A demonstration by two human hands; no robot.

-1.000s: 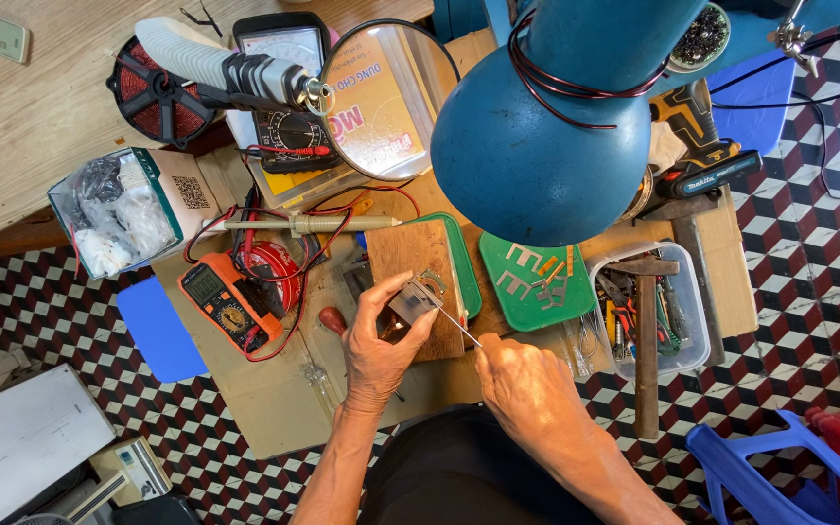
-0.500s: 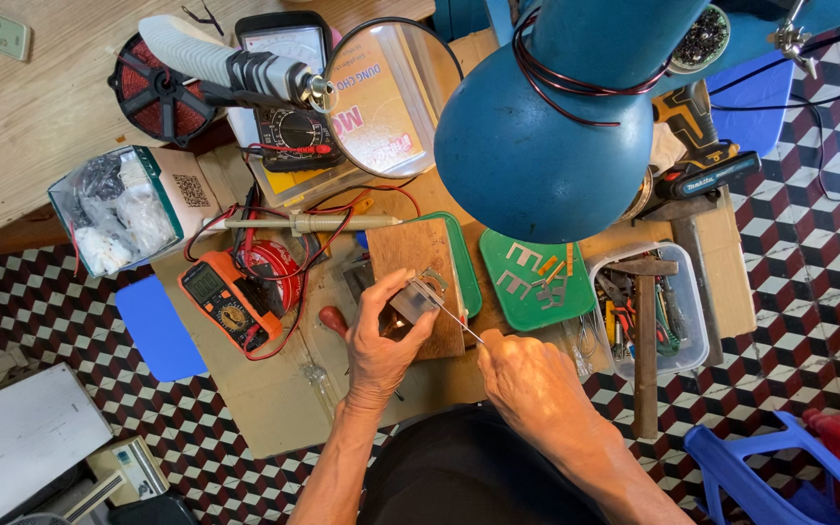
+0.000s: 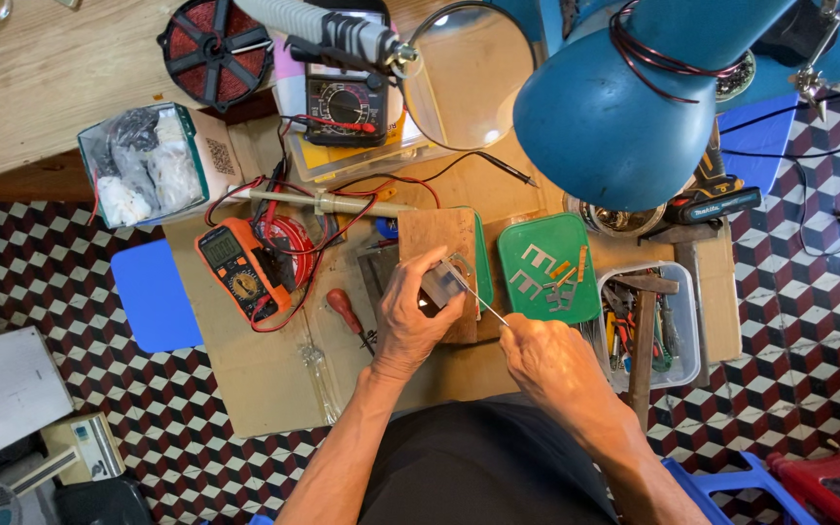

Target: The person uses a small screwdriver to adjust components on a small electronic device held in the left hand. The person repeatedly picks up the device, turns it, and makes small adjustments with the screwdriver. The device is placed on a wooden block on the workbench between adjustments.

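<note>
I see left hand point(image 3: 410, 316) fingers gripping small grey metal block point(image 3: 439, 284) at frame centre; right hand point(image 3: 542, 355) pinches thin metal rod point(image 3: 483, 303), angled up-left into it.

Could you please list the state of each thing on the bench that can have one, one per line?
Left hand: closed around a small metal block, held above the wooden board.
Right hand: pinching a thin rod whose tip meets the block.
Orange multimeter: lying flat, leads attached.
Green lid: flat, metal pieces on it.
Clear tub: open, holding tools.
</note>
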